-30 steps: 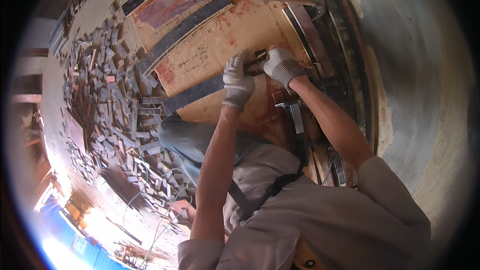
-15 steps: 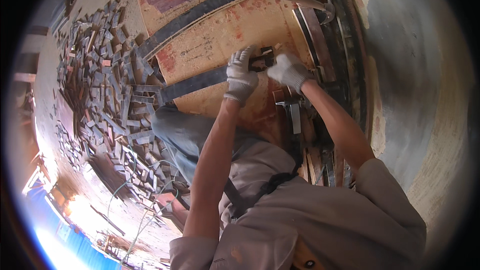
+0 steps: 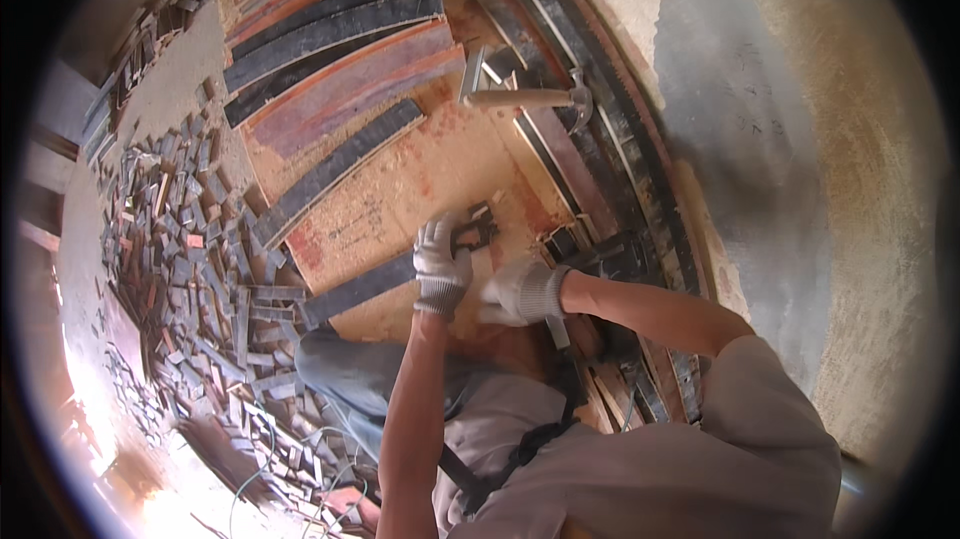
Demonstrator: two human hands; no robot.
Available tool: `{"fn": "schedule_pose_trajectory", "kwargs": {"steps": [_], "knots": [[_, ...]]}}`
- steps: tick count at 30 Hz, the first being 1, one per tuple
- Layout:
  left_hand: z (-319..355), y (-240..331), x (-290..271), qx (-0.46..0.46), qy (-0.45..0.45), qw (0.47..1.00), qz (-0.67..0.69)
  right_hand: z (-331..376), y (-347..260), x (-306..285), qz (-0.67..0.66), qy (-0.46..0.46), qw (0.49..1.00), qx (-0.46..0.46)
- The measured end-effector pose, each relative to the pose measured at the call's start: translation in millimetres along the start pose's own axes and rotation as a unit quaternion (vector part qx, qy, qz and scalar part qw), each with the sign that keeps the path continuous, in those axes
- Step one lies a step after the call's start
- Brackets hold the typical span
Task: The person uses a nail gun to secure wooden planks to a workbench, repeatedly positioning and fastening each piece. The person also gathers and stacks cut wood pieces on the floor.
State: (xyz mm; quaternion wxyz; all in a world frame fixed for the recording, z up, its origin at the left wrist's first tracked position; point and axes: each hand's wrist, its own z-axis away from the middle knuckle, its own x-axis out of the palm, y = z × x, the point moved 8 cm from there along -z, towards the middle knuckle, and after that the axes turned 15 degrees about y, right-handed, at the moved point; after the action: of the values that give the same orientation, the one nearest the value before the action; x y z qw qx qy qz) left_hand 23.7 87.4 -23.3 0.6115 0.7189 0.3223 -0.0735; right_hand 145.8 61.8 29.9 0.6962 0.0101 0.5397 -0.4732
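My left hand (image 3: 440, 264), in a pale knitted glove, lies over the right end of a long dark wooden strip (image 3: 362, 289). Its fingers are stretched forward across the strip. Small black pieces (image 3: 478, 229) lie just beyond its fingertips; their exact kind cannot be made out. My right hand (image 3: 522, 291), gloved too, hovers to the right and nearer to my body. Motion blurs its fingers, and no held thing shows there. Under the strip is a worn tan board (image 3: 400, 189) with reddish stains and sawdust.
A hammer (image 3: 520, 97) with a wooden handle rests at the far right of the board. Dark and reddish strips (image 3: 340, 24) are laid out at the far end. Offcuts (image 3: 210, 289) cover the floor on the left. Long planks (image 3: 610, 119) run along the right.
The view has shifted, so the board appears lower and more far strips show. My right hand has drawn back from the small black pieces toward my body. The left stays on the strip.
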Motion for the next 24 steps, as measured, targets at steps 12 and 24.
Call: {"fn": "schedule_pose_trajectory", "kwargs": {"steps": [12, 24], "knots": [[3, 13, 9, 0.039, -0.025, 0.994, -0.101, -104, 231, -228, 0.199, 0.313, 0.856, 0.36], [1, 19, 1, 0.038, -0.01, 0.998, -0.042, 14, 83, -68, -0.158, 0.48, 0.795, 0.336]]}}
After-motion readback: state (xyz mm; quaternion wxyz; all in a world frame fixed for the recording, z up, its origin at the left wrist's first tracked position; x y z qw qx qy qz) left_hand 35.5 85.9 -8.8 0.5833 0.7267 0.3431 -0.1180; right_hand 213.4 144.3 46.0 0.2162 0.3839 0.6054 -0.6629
